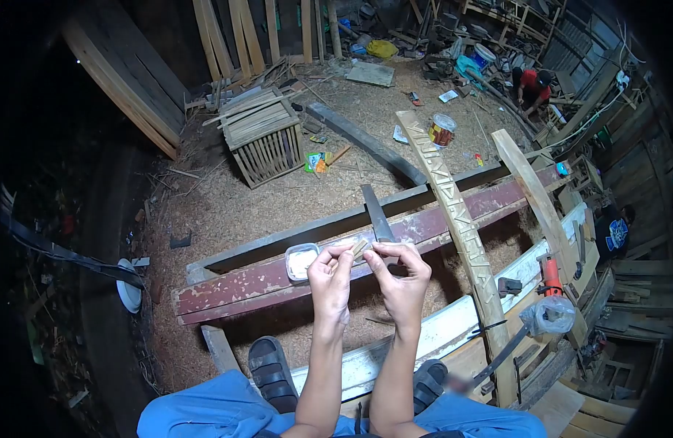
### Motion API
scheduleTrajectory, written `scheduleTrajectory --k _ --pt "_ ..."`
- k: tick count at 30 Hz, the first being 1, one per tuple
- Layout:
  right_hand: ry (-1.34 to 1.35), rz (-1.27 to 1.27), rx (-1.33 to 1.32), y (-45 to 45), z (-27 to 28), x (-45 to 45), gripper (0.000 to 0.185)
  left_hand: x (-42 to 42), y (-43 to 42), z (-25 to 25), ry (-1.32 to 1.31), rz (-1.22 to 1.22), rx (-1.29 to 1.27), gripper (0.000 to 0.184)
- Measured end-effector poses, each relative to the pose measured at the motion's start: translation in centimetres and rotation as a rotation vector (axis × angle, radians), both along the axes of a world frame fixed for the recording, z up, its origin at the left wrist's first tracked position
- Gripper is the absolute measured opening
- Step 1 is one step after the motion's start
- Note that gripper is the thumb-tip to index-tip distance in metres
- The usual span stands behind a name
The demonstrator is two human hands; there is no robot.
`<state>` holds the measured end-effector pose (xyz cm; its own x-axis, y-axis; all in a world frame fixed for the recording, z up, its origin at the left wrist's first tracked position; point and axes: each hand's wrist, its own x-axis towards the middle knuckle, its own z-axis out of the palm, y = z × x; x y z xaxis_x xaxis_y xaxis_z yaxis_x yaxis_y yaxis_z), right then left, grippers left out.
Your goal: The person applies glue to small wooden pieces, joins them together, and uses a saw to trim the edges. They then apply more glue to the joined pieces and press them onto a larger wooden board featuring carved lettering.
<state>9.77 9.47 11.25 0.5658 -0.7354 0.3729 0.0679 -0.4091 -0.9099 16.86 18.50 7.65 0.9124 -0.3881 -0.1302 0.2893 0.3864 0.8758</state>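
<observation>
Item: small wooden piece [360,248], above the maroon beam [234,293] that serves as surface. Left hand [332,281]: fingers clamped on the piece's near end. Right hand [405,281]: fingers drawn in at its other end; whether they clamp it, I cannot tell. I judge the two-handed hold keeps so slight a piece steady and in my sight.

Item: clear tub [291,271], pale contents, beside the left hand, probably set there for short reach.

Item: dark flat bar [376,212], lying across the surface near the right hand; its lower end is partly lost behind the fingers.

Obscured: the piece's underside and true shape, behind fingertips; the tub's contents, too washed out for me to name.
</observation>
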Motion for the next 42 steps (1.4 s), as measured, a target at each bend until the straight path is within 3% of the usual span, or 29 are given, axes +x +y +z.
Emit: scheduleTrajectory --k 42 --pt "0.046 0.001 0.172 -1.5 -3.2 0.2 0.016 -0.2 -0.5 -1.5 -0.109 -0.021 0.188 0.019"
